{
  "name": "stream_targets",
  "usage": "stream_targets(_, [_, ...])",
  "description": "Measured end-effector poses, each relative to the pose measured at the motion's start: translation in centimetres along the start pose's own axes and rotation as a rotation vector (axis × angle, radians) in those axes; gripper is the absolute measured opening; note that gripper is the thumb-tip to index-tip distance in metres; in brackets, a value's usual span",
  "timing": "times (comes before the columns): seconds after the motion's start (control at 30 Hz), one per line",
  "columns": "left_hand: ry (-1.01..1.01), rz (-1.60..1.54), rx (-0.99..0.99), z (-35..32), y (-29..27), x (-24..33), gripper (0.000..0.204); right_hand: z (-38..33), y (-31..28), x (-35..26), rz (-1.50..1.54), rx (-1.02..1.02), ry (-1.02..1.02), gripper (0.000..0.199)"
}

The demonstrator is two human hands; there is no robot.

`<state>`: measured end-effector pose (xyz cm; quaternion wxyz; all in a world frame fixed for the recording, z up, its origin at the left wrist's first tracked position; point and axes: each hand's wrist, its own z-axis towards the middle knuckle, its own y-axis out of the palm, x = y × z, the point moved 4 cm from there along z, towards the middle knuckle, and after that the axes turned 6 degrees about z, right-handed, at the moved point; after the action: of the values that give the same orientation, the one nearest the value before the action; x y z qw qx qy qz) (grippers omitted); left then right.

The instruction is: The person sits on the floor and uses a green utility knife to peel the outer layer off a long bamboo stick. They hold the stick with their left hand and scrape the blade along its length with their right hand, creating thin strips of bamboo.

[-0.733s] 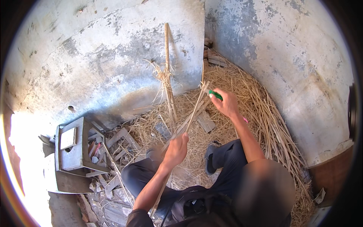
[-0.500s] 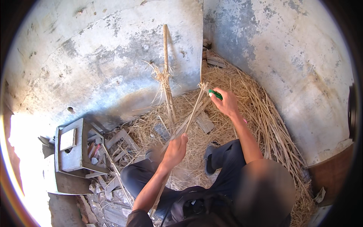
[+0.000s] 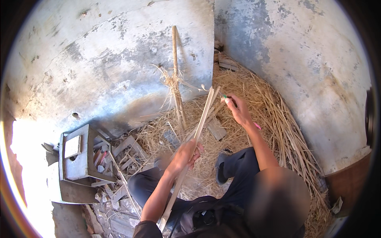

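Above the straw (image 3: 254, 93), a pale strip (image 3: 204, 116) slants upward, fingers of the left hand (image 3: 184, 154) curled round its middle; near its top, fingers of the right hand (image 3: 239, 112) pinch a mostly hidden green tool (image 3: 225, 96). Beyond stand 2 peeling walls (image 3: 119, 47).

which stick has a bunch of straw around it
The upright stick by the wall, straw at its middle. The pale stick in the left hand and thin stick beside the box carry no such bunch.
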<state>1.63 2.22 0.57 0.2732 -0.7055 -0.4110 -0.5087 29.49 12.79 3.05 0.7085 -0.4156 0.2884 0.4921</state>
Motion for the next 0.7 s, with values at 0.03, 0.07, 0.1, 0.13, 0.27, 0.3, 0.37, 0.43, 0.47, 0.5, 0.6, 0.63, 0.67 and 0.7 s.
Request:
stream_targets(0.03, [0.007, -0.002, 0.046, -0.1, -0.1, 0.4, 0.045, -0.1, -0.1, -0.4, -0.014, -0.002, 0.026, 0.051])
stream_targets(0.07, [0.014, -0.004, 0.084, 0.0, -0.1, 0.6, 0.043, -0.3, 0.0, -0.4, -0.045, -0.031, 0.004, 0.051])
stream_targets(0.1, [0.025, -0.025, 0.075, 0.1, -0.2, 0.6, 0.042, -0.5, 0.1, -0.5, -0.075, -0.059, -0.017, 0.050])
stream_targets(0.13, [0.035, -0.046, 0.065, 0.2, -0.5, 0.4, 0.041, -0.7, 0.2, -0.5, -0.106, -0.087, -0.037, 0.050])
stream_targets(0.27, [0.125, -0.167, 0.008, 0.7, -1.4, -0.6, 0.038, -1.6, 2.9, -2.4, -0.155, -0.240, -0.132, 0.046])
stream_targets(0.3, [0.135, -0.162, 0.029, 0.6, -1.4, -0.5, 0.038, -1.9, 3.3, -3.8, -0.156, -0.265, -0.122, 0.041])
stream_targets(0.37, [0.155, -0.151, 0.070, 0.7, -1.3, -0.3, 0.038, -2.4, 4.2, -4.9, -0.177, -0.280, -0.200, 0.039])
stream_targets(0.43, [0.165, -0.155, 0.070, 0.7, -1.5, -0.6, 0.038, -2.8, 4.9, -5.9, -0.247, -0.326, -0.214, 0.034])
stream_targets(0.47, [0.170, -0.155, 0.069, 0.7, -1.5, -0.5, 0.038, -3.0, 5.3, -5.9, -0.251, -0.341, -0.219, 0.034])
stream_targets(0.5, [0.162, -0.148, 0.078, 0.6, -1.4, -0.4, 0.039, -3.1, 5.6, -5.9, -0.255, -0.356, -0.224, 0.034])
stream_targets(0.6, [0.133, -0.142, 0.091, 0.3, -1.4, 0.1, 0.038, -3.3, 6.2, -5.6, -0.245, -0.359, -0.236, 0.032])
stream_targets(0.63, [0.120, -0.152, 0.085, 0.3, -1.5, 0.0, 0.036, -3.3, 6.2, -5.6, -0.238, -0.353, -0.239, 0.032])
stream_targets(0.67, [0.107, -0.162, 0.079, 0.3, -1.6, 0.0, 0.034, -3.3, 6.2, -5.6, -0.230, -0.348, -0.240, 0.032])
stream_targets(0.7, [0.105, -0.118, 0.088, 0.2, -1.5, 0.0, 0.033, -3.3, 6.2, -5.6, -0.223, -0.343, -0.241, 0.032])
